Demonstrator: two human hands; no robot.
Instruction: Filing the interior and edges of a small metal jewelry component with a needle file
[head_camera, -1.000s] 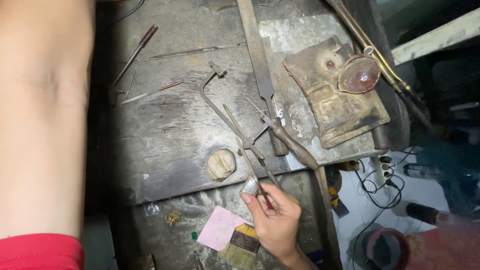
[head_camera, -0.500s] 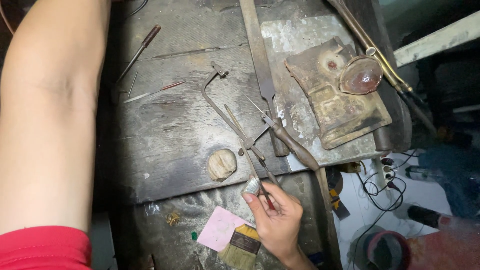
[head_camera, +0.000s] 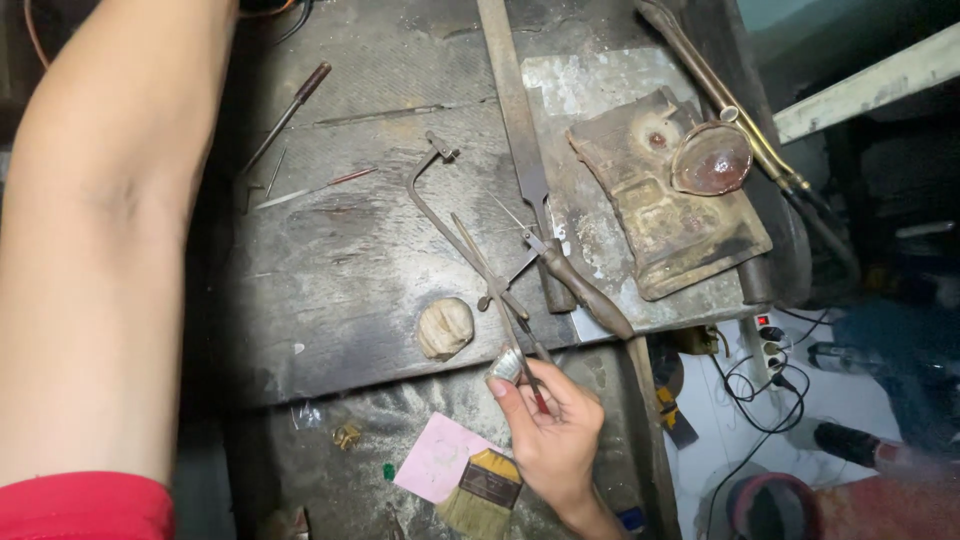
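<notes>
My right hand (head_camera: 555, 435) is low in the middle, at the front edge of a worn metal bench (head_camera: 350, 260). It pinches a small silver ring-like piece (head_camera: 507, 365) between thumb and forefinger. The same hand also grips a thin rod-like tool (head_camera: 492, 275) that slants up across the bench. A jeweller's saw frame (head_camera: 438, 205) lies just above the hand, and a round beige lump (head_camera: 445, 327) sits to its left. My left forearm (head_camera: 100, 250), with a red sleeve at the bottom, runs up the left side. Its hand is out of frame.
A long flat file (head_camera: 515, 110), a scorched block (head_camera: 665, 215) with a round dish (head_camera: 711, 158) and a brass pipe (head_camera: 720, 90) lie at the right. A screwdriver (head_camera: 285, 115) is at the upper left. Below are pink paper (head_camera: 440, 458), a brush (head_camera: 480, 490) and a power strip (head_camera: 765, 340).
My left arm has swung slightly right at its upper end. My right hand keeps the silver piece and thin tool in almost the same spot.
</notes>
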